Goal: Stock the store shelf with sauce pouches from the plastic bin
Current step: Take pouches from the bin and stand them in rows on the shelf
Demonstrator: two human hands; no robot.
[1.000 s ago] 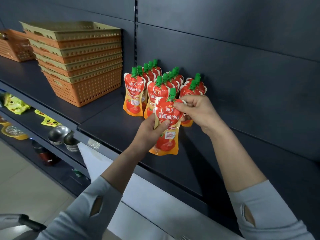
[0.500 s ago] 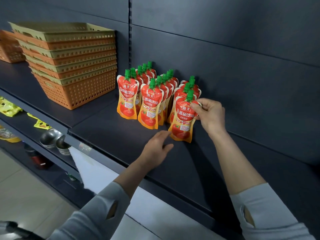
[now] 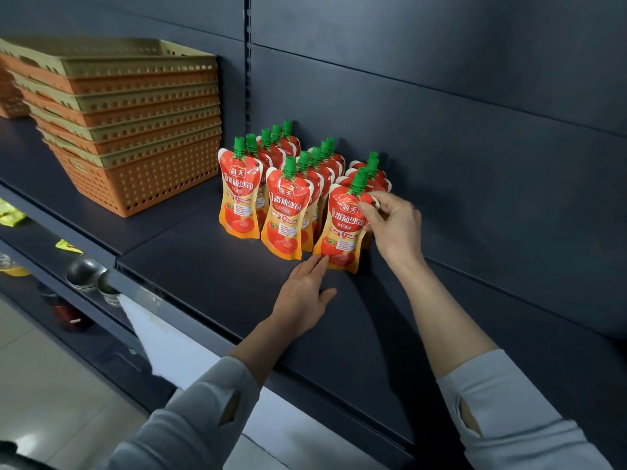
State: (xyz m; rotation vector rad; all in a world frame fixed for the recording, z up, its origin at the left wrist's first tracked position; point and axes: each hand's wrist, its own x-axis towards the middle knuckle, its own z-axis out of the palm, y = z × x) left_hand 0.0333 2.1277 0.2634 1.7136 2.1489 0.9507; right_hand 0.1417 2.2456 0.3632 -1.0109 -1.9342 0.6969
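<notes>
Left hand (image 3: pixel 303 290) now touches front pouch (image 3: pixel 342 228), which right hand (image 3: pixel 393 225) pinches.

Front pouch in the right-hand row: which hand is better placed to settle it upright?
Probably the right hand: its grip pinches the front pouch near the top, while the left hand only touches its base with straight fingers.
</notes>
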